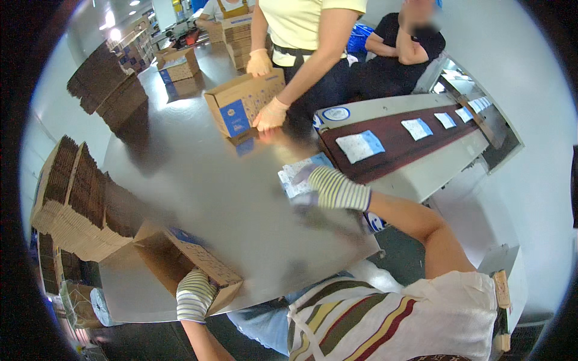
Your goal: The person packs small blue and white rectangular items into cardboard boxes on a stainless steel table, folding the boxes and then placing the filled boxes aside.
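My right hand (337, 188), in a striped glove with grey fingers, closes on a small pile of flat white-and-blue packets (291, 182) beside the conveyor's end. Its fingers are slightly blurred over the near side of the packets. At the lower left, my left hand (195, 296), in the same kind of glove, reaches into an open cardboard box (208, 259) at the table's near edge. The box hides its fingers. More white-and-blue packets (360, 146) lie spaced out in a row along the dark red conveyor belt (394, 149).
Tall stacks of flattened cardboard (84, 198) stand along the left side of the metal table (198, 174). Across from me, a co-worker's gloved hands (271, 114) hold another cardboard box (244, 105). A further box (177, 65) stands behind. Another person sits past the conveyor.
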The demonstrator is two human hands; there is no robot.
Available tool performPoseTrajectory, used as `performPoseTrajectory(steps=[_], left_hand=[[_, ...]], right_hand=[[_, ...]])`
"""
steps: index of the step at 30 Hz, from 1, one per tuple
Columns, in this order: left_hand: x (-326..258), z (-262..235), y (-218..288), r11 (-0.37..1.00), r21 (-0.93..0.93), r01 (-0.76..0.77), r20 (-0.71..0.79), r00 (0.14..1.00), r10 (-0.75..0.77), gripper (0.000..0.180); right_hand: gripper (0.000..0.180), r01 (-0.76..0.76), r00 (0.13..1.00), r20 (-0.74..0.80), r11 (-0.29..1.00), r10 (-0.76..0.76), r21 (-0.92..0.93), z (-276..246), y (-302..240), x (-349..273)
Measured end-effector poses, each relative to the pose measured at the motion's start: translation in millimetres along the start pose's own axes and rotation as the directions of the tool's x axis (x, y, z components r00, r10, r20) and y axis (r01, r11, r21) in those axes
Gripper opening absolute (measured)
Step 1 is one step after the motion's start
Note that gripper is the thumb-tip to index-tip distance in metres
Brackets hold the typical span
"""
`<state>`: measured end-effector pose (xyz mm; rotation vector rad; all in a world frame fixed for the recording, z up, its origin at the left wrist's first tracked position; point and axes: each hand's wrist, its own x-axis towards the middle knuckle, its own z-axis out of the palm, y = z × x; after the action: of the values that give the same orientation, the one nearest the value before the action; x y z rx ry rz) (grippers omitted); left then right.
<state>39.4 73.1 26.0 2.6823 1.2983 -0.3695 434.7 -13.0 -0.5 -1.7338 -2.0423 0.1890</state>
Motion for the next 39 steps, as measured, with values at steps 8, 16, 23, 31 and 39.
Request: performPoseTrajectory(steps=[8,16,23,31,39], left_hand=[[-3.6,-7.4,-0.6,0.997,-0.074,0.028,0.039,0.999,-0.025,0.026],[-1.8,-17.5,2.7,0.993,-0.097,0.07,0.084,0.995,-0.062,0.031],[1.2,-27.8,6.7,0.97,-0.18,0.161,0.165,0.977,-0.132,0.031],[-6.6,-10.8,-5.1,0.981,-0.175,0.086,-0.005,0.996,-0.088,0.035],[11.3,28.7,-14.6,0.977,-0.202,-0.061,-0.191,0.981,0.022,0.029]], right_hand=[[0.047,-0.03,0.919,0.365,0.948,0.151,-0.316,-55.5,90.2,61.6],[0.068,0.034,0.44,0.846,0.936,0.301,-0.351,22.5,91.9,111.3],[0.092,0.168,0.598,0.787,0.936,0.152,-0.309,39.7,-52.0,43.8],[0.066,0.14,0.946,-0.043,0.284,-0.321,0.949,12.9,-201.5,138.8],[0.067,0.368,0.888,0.269,0.927,-0.372,0.066,94.9,-254.1,187.9]])
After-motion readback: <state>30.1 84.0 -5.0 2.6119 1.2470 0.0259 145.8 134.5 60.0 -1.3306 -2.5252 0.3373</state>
